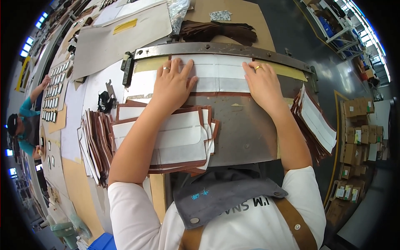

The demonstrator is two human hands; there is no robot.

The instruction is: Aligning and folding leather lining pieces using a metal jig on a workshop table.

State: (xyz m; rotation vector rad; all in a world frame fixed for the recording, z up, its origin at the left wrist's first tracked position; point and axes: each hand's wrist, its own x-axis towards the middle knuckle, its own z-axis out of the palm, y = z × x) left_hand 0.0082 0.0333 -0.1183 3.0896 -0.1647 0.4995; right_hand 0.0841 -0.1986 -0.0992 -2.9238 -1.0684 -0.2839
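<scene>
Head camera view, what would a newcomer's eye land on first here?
First, the left hand and right hand, resting on opposite ends of a white, brown-edged panel by a metal bar. Then the pile of similar panels beneath the left forearm, and a fanned bundle beyond the right forearm.

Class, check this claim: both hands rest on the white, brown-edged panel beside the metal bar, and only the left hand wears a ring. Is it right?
Not quite: "only" is wrong. The head view shows a ring on the right hand as well as the left hand. Both hands do rest on the white, brown-edged panel beside the metal bar.
</scene>
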